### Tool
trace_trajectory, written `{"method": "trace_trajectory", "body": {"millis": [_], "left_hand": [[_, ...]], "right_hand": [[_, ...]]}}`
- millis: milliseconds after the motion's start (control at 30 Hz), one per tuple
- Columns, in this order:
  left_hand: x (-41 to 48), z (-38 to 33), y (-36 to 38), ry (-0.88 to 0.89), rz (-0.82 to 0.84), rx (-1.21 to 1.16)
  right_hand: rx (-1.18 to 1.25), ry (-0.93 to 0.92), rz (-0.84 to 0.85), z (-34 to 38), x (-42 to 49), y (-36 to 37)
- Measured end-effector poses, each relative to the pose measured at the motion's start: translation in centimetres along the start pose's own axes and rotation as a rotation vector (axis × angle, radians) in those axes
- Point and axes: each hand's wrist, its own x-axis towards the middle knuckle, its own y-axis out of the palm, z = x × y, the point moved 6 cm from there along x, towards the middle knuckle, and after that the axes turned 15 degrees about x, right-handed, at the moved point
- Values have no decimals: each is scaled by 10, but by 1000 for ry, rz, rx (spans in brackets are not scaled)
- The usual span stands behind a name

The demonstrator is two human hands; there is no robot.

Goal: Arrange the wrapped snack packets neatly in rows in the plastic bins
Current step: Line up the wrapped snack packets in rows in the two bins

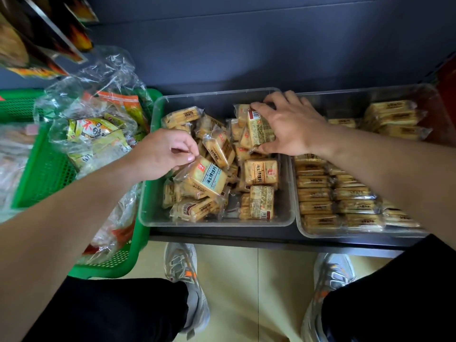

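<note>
While the left hand [160,154] pinches one seemingly light, crushable snack packet [204,178] by its wrapper edge, the right hand [293,124] grips several upright packets [259,129] between fingers and thumb; broad faces probably hold best

Two clear plastic bins: the left bin [217,222] and, right of it, the right bin [345,234]. The left bin holds a loose heap of well over a dozen snack packets [261,172]; overlap hides the exact number. The right bin shows rowed packets [314,193], six in the column nearest the left bin, and about three stacked at its back. Two hands, left hand [160,154] and right hand [293,127], hold one packet each. Left of the left bin, at least one green mesh basket [49,174]; in front of it, two grey sneakers [183,265]
</note>
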Motion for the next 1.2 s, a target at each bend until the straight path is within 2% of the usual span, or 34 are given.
{"method": "trace_trajectory", "body": {"millis": [100, 167, 233, 333, 400, 500, 600, 667, 733, 833, 933, 1067, 1200], "left_hand": [[-4, -6, -4, 10, 1, -3], [-8, -14, -10, 38, -17, -55], [-12, -25, -18, 76, -64, -130], [-15, -38, -24, 97, -112, -306], [-14, -45, -23, 115, -136, -382], [-6, -47, -3, 95, -127, -410], [4, -59, 30, 85, -120, -25], [8, -75, 64, 114, 12, 105], [11, -86, 95, 88, 146, 134], [18, -93, 110, 4, 205, 196], [22, -99, 111, -59, 204, 179], [17, -104, 118, -111, 243, 21], [18, -95, 119, -138, 204, -65]], "right_hand": [[3, 5, -5, 6, -3, -3], [47, -73, -49, 22, -7, -11], [207, -173, -68, 45, -13, -17], [589, -179, 147, 73, -20, -8], [693, -142, 227, 75, -21, -3], [615, -67, 211, 50, -20, -12], [583, 52, 86, 4, -29, -30], [606, 122, -2, -26, -39, -37], [598, 168, -37, -46, -48, -40], [542, 187, -12, -57, -57, -38], [535, 172, 15, -59, -61, -34], [527, 129, 12, -54, -61, -33], [528, 110, 16, -52, -61, -34]]}}
